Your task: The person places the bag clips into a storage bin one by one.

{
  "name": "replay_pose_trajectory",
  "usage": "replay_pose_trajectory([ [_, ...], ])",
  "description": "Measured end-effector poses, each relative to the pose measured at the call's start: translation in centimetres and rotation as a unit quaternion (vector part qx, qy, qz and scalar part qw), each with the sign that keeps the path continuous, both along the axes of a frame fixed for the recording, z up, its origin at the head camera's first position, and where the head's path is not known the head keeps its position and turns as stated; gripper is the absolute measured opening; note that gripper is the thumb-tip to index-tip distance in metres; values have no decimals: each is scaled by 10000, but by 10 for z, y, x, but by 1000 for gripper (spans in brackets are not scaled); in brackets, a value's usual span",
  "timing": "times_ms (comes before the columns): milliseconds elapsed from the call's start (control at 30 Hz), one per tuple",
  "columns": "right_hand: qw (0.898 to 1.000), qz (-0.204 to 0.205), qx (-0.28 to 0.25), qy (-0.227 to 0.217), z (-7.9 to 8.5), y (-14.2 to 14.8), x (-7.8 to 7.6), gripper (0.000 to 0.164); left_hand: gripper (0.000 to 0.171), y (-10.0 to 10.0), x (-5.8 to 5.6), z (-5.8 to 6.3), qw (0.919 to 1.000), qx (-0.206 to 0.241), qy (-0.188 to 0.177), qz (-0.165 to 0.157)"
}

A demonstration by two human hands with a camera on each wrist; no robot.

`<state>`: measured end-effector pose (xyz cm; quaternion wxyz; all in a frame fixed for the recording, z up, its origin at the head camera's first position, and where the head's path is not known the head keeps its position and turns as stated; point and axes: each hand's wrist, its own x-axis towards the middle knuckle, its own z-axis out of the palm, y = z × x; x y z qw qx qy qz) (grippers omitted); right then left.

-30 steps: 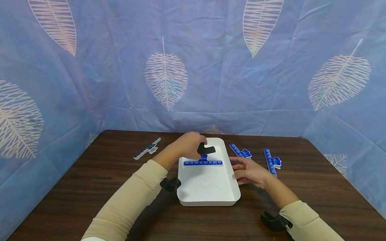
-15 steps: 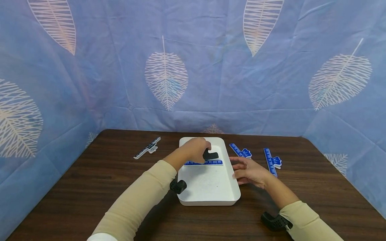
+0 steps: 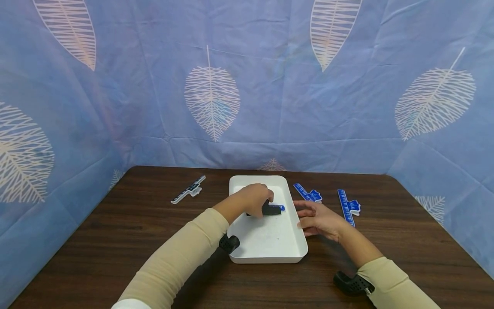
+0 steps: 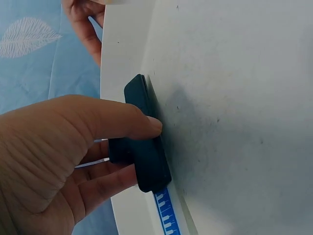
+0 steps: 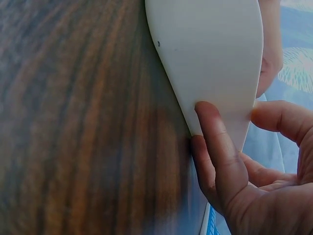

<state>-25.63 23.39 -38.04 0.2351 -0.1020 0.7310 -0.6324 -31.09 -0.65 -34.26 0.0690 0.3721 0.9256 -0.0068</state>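
My left hand [image 3: 256, 201] pinches a black clip [image 4: 149, 161] between thumb and fingers, low inside the white tray [image 3: 266, 253]. Under and beside it lies a blue clip printed with piano keys [image 3: 279, 208], mostly covered by the hand and the black clip. In the left wrist view the thumb presses on the black bar, and a strip of the blue clip [image 4: 167, 215] sticks out past its end. My right hand [image 3: 318, 220] rests with extended fingertips against the tray's right outer wall [image 5: 215, 58], its thumb at the rim.
Two blue piano-key clips lie right of the tray, one clip [image 3: 307, 193] near its wall, another clip [image 3: 348, 207] farther right. A black-and-white piano-key clip [image 3: 189, 189] lies at the left. The dark wooden table [image 3: 135, 240] ends at a blue leaf-patterned cloth [image 3: 254, 107].
My left hand has come nearer and lower with the black clip, from the tray's far part onto the blue clip, hiding most of it. My right hand has stayed at the tray's side.
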Motion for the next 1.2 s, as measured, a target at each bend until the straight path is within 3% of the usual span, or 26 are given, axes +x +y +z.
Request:
replay_pose_trajectory([
  [233,10000,-21,-5,13,0,0,0,84,40,0,0,0,10000,84,39,27],
  [433,10000,-17,-34,14,0,1,-1,84,36,-5,-2,9,9995,308,61,67],
  [800,10000,-15,-17,17,1,0,1,83,34,-14,0,16,9953,926,76,268],
  [1200,10000,-40,34,36,0,-1,2,84,30,-30,16,19,9874,1395,739,122],
])
